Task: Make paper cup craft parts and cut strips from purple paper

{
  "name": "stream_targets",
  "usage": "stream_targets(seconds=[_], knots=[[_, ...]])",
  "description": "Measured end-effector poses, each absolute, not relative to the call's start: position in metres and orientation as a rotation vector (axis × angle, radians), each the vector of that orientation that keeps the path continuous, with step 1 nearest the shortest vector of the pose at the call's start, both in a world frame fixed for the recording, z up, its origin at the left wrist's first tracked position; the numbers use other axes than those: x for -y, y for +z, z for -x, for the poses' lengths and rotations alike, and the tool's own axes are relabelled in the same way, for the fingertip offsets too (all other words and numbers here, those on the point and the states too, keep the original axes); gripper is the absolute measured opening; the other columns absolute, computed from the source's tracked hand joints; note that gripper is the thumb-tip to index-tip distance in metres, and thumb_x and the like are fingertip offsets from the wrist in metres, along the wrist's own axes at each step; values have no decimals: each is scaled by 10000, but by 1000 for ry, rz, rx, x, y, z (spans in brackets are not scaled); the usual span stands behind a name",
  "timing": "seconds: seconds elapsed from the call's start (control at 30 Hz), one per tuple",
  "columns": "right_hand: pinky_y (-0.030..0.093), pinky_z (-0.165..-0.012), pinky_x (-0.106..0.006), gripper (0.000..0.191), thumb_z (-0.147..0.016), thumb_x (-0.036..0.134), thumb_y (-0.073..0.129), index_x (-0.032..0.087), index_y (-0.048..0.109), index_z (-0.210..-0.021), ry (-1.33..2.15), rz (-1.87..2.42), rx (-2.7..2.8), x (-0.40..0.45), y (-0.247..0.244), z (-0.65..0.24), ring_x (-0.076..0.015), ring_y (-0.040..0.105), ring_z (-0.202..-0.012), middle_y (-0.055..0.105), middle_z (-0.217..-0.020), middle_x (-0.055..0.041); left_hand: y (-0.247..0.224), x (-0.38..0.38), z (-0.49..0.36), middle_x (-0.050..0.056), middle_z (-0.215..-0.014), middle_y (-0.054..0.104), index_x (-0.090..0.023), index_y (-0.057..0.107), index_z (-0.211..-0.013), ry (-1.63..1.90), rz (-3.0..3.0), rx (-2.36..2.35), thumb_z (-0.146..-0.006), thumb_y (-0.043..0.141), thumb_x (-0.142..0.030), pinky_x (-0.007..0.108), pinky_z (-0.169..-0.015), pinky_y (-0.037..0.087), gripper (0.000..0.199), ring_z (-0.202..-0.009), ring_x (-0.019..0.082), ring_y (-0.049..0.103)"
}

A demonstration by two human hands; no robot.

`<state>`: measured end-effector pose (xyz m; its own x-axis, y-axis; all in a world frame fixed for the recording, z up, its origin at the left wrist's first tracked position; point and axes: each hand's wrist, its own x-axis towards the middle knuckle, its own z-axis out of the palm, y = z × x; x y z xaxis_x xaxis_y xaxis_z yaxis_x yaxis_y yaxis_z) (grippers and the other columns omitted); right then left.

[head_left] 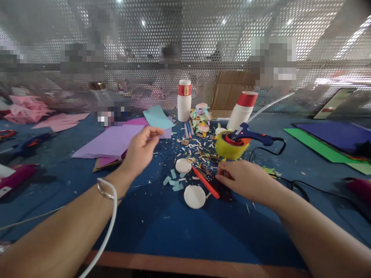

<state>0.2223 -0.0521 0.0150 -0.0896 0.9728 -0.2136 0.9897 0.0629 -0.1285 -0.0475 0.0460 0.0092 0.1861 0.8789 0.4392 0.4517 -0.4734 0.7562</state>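
Note:
My left hand hovers over the near right edge of the lilac paper, fingers bent, with a gap between thumb and fingers and nothing held. My right hand is low over the table, its curled fingertips at the dark handles of scissors; the fingers partly hide the grip. Beside the scissors lies an orange-red pen-like stick. Two white paper discs, one farther and one nearer, lie between my hands. Pale blue paper snippets are scattered left of them.
A blue glue gun rests on a yellow tape roll, its black cord trailing right. Behind stand two stacks of paper cups, one upright, one tilted. Coloured sheets lie right. A perforated metal screen closes the back.

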Motion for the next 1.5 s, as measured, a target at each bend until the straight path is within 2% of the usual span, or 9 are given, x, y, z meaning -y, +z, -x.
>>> stream_targets(seconds=[0.13,0.27,0.37,0.77,0.87,1.0,1.1,1.3,1.5], knots=[[237,-564,-295,194,-967,296,504,222,654,-871,-333,-2050,-2215,54,14,-222,-224,669,-771,718,-802,-51,43,-49,69,51,-1032,747,-213,700,-967,1384,-2058,-1376,-897,592,-247,347,-910,494,133,-956,213,663],[239,-563,-299,192,-966,289,497,219,649,-871,-326,-2061,-2208,54,15,-222,-231,675,-774,722,-806,-55,69,-51,94,34,-854,741,-236,749,-864,915,-2305,-1647,-823,644,-279,340,-712,456,121,-688,199,615],[241,-560,-300,200,-964,288,495,220,639,-843,-334,-2068,-2215,53,16,-222,-228,672,-767,720,-797,-52,65,-56,106,49,-818,749,-242,766,-825,589,-2355,-1617,-765,669,-259,338,-672,427,116,-620,197,608],[219,-545,-299,199,-960,316,506,224,655,-866,-326,-2086,-2246,52,16,-219,-233,672,-741,725,-797,-59,18,-95,-5,99,-942,719,-201,746,-898,419,-2730,-1200,-814,608,-228,339,-756,454,164,-866,245,639],[222,-550,-297,201,-959,318,510,227,662,-864,-341,-2098,-2283,52,15,-221,-228,666,-740,724,-793,-55,10,-111,-22,80,-743,687,-192,725,-721,362,-2687,-1163,-755,659,-185,342,-740,442,74,-764,248,638],[232,-554,-294,187,-954,313,527,223,667,-868,-381,-2113,-2291,51,15,-222,-217,653,-723,721,-790,-50,6,-121,-31,80,-634,658,-189,626,-533,405,-2566,-1137,-747,644,-153,347,-760,440,218,-753,258,656],[235,-554,-288,184,-952,303,534,225,661,-846,-399,-2126,-2293,51,16,-222,-201,635,-694,710,-762,-37,8,-126,-35,79,-659,684,-186,622,-557,508,-2402,-1131,-791,648,-186,337,-775,470,236,-805,258,678],[236,-561,-288,188,-957,306,522,223,667,-870,-408,-2157,-2311,49,17,-221,-199,618,-692,710,-759,-38,7,-127,-40,30,-718,733,-145,696,-784,617,-1944,-1046,-813,639,-102,304,-725,560,77,-678,156,689],[251,-561,-283,186,-952,305,520,225,666,-869,-458,-2237,-2394,49,16,-222,-173,584,-654,705,-754,-21,14,-103,-31,55,-765,738,-128,707,-824,668,-1673,-958,-807,684,-87,309,-706,580,50,-665,121,671]])
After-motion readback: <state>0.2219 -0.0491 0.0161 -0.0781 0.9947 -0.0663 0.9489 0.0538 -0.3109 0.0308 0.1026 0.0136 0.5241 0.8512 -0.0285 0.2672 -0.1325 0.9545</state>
